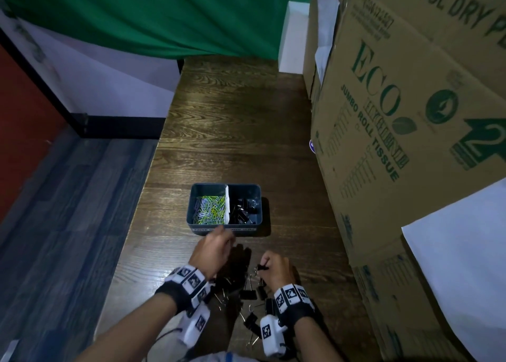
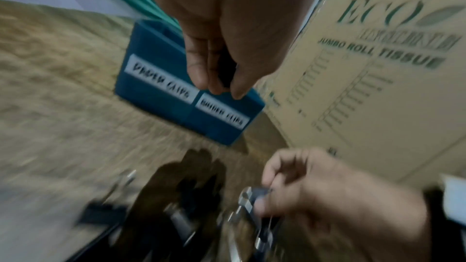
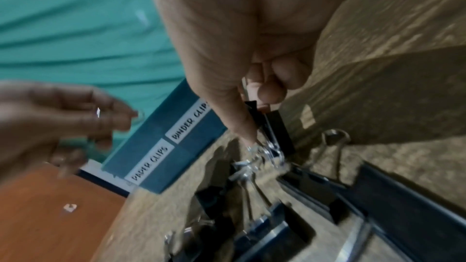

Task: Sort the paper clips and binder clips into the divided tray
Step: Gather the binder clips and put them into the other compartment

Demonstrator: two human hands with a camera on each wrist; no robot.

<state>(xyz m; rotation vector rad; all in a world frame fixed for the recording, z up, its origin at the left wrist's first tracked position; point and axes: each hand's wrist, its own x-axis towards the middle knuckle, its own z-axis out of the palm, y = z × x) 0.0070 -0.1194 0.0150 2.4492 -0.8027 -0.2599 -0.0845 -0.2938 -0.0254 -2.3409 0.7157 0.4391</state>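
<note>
The blue divided tray (image 1: 198, 229) stands on the wooden table. Coloured paper clips (image 1: 209, 208) fill its left compartment and black binder clips (image 1: 243, 211) lie in the right one. Its front wall (image 2: 156, 103) carries a label for each kind. My left hand (image 1: 223, 231) hovers at the tray's front wall, and its fingertips (image 2: 196, 81) pinch something small and dark (image 2: 225, 73), which looks like a clip. My right hand (image 1: 264, 263) pinches a black binder clip (image 3: 274, 127) just above the loose pile of binder clips (image 1: 241, 293) near the table's front.
Tall cardboard boxes (image 1: 410, 115) wall in the table's right side, with a white sheet (image 1: 460, 266) on the nearest one. A green curtain (image 1: 150, 14) hangs behind. The table's left edge drops to a blue floor (image 1: 68, 197).
</note>
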